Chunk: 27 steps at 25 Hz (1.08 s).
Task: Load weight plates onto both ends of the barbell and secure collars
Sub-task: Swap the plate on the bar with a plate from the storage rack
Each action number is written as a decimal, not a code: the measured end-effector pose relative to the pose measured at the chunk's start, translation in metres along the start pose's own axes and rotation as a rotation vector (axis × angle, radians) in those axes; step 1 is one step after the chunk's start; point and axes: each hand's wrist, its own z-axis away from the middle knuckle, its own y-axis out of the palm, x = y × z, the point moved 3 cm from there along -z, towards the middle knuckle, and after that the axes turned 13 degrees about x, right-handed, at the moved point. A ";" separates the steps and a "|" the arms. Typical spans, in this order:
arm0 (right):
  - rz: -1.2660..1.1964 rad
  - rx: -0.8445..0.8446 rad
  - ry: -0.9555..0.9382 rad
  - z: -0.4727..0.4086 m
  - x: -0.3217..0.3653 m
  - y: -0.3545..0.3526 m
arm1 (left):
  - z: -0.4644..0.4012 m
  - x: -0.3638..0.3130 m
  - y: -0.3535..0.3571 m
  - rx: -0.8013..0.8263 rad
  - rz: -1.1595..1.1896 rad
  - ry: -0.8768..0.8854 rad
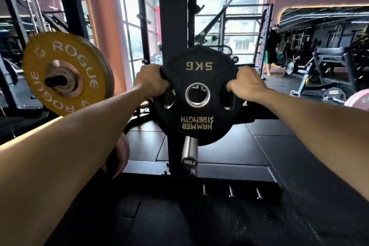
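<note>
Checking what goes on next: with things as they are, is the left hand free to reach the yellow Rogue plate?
Probably not yet. The left hand grips the black 5 kg plate, as does the right hand. The yellow plate sits just left with nothing between, once that grip is released.

L hand (152, 81) fingers curled thru plate's (197, 126) left slot | R hand (246, 84) same, right slot | both arms out straight

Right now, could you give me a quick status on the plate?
Left hand and right hand grip black 5 kg plate, upside down. Held above chrome peg. Nothing in the way.
</note>
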 end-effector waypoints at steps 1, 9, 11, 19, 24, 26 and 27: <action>-0.010 0.010 -0.004 -0.014 0.006 -0.017 | -0.015 -0.010 -0.013 0.005 0.002 -0.003; -0.036 0.049 -0.042 -0.082 0.119 -0.198 | -0.098 -0.109 -0.193 0.010 -0.097 -0.008; -0.046 0.051 -0.049 -0.084 0.157 -0.249 | -0.108 -0.136 -0.252 0.013 -0.096 -0.008; -0.035 0.060 -0.069 -0.064 0.296 -0.373 | -0.101 -0.173 -0.432 0.008 -0.090 -0.024; -0.069 0.100 -0.124 -0.038 0.369 -0.375 | -0.072 -0.139 -0.506 0.002 -0.139 -0.066; -0.062 0.115 -0.152 -0.032 0.399 -0.369 | -0.063 -0.118 -0.531 -0.018 -0.136 -0.084; -0.058 0.121 -0.168 -0.032 0.415 -0.365 | -0.059 -0.107 -0.543 -0.028 -0.151 -0.095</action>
